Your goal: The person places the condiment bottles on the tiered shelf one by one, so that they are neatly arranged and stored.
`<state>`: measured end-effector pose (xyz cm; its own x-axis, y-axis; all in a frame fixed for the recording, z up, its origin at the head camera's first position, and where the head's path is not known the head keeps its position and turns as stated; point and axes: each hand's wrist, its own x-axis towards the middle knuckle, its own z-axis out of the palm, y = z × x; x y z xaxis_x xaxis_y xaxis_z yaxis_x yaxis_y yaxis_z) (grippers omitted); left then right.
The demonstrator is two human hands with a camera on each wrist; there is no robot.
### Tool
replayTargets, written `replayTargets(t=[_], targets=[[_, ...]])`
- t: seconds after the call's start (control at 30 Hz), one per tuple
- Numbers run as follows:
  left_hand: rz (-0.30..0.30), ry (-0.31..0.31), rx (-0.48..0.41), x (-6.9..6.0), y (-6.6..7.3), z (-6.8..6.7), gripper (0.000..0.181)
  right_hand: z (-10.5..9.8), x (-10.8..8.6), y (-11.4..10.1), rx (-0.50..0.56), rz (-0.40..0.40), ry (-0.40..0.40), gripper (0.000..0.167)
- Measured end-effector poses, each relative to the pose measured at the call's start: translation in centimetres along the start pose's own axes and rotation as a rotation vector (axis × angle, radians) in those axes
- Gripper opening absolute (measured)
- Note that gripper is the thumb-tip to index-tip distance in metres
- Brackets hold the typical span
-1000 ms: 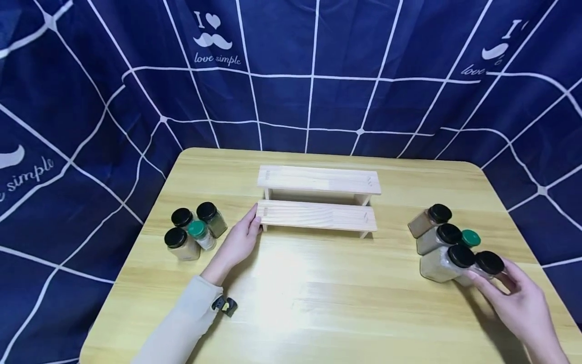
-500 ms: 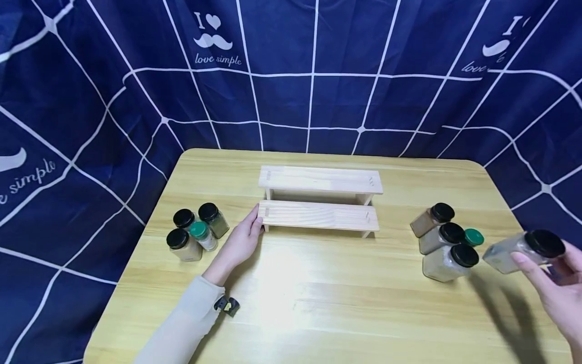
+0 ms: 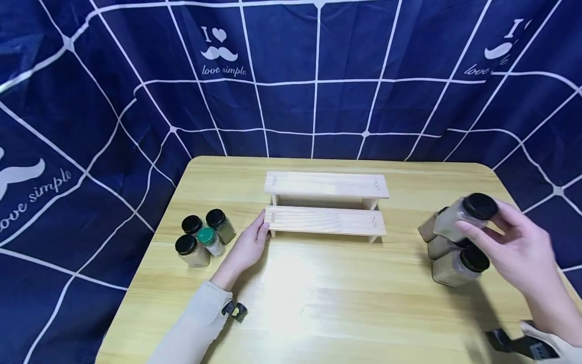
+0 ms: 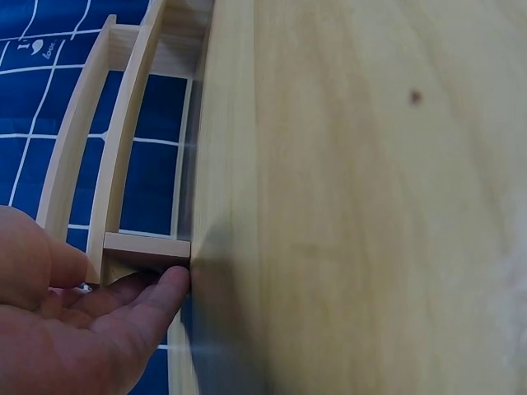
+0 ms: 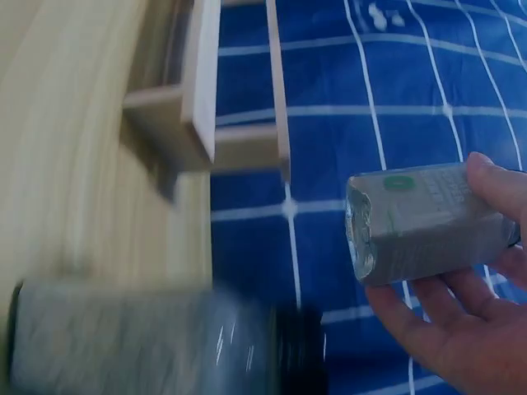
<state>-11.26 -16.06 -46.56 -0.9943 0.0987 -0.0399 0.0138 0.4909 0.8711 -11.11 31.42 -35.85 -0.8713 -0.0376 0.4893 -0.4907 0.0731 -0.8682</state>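
Observation:
My right hand (image 3: 523, 247) holds a square clear spice jar (image 3: 456, 222) with a black lid, raised above the right-hand group of jars. The right wrist view shows that jar (image 5: 436, 218) between thumb and fingers, a green mark on its side. Below it stand a coarse-filled jar (image 3: 450, 270) and a brown one (image 3: 426, 228), with another partly covered; the green-lidded jar there is hidden. My left hand (image 3: 247, 247) grips the left end of the lower step of a two-tier wooden rack (image 3: 323, 220). In the left wrist view, its thumb and fingers (image 4: 169, 288) lie about the board's end and leg.
At the left stand several spice jars, among them a green-lidded one (image 3: 210, 240) and a black-lidded one (image 3: 193, 253). The rack's upper step (image 3: 325, 184) is at the back. A blue checked cloth (image 3: 282, 108) hangs behind and beside the wooden table (image 3: 341, 303).
My right hand lifted the jar from the right-hand group, drew it out to the right, then brought it back left and up above the other jars. My left hand stays on the rack.

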Motion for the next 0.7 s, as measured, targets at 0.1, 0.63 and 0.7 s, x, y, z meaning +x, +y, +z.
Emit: replayTargets(t=[0.1, 0.63, 0.7], targets=[[0.006, -0.009, -0.006, 0.0, 0.0, 0.0, 0.056, 2.2, 1.1, 0.0, 0.016, -0.009, -0.067, 0.053], [-0.012, 0.008, 0.016, -0.1, 0.0, 0.0, 0.055, 14.6, 6.4, 1.2, -0.151, 0.023, -0.307, 0.047], [-0.012, 0.01, 0.032, -0.1, 0.1, 0.0, 0.056, 15.7, 7.1, 1.4, -0.142, 0.027, -0.329, 0.047]])
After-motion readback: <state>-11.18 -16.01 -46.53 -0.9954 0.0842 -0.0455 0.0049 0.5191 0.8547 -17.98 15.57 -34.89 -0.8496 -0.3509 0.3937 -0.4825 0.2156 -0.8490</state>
